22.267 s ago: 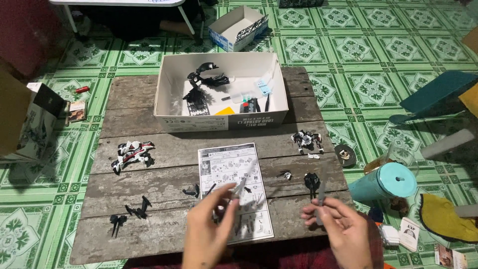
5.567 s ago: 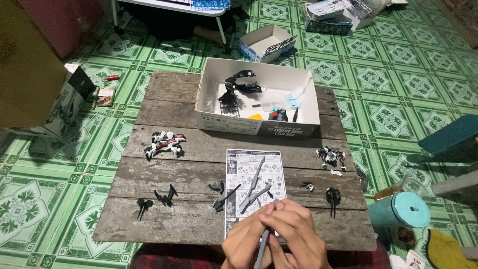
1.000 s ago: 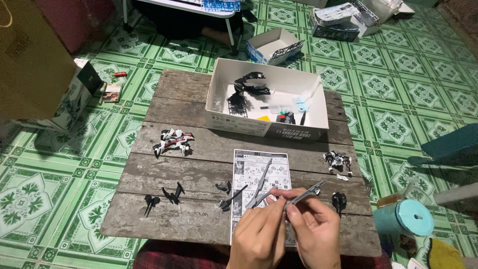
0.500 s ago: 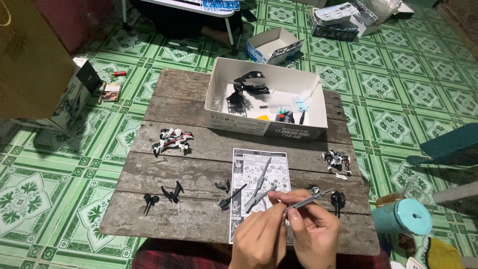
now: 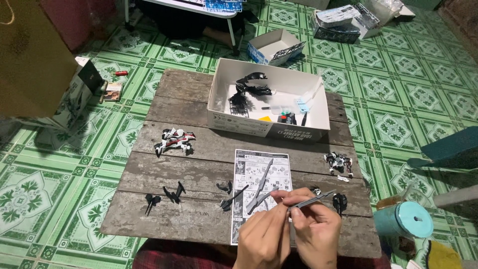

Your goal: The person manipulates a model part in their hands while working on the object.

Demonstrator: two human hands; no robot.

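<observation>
Both of my hands are together at the near edge of a low wooden table point(image 5: 199, 164). My left hand point(image 5: 263, 234) pinches a small piece at its fingertips, over the instruction sheet point(image 5: 260, 187). My right hand point(image 5: 314, 230) grips a long thin grey model part point(image 5: 311, 200) that points up and right. Long grey blade-like parts point(image 5: 263, 179) lie on the sheet. Small black parts point(image 5: 172, 193) lie to the left, and a black piece point(image 5: 340, 201) lies just right of my hands.
An open white box point(image 5: 269, 102) with black sprues and small items stands at the table's far side. A white-red-black assembly point(image 5: 174, 139) lies at left, another point(image 5: 338, 162) at right. A teal cylinder point(image 5: 406, 219) stands on the tiled floor at right. More boxes sit behind.
My hands have stayed together over the sheet. The grey part in my right hand has tilted slightly and my hands have shifted a little; the view has drifted.
</observation>
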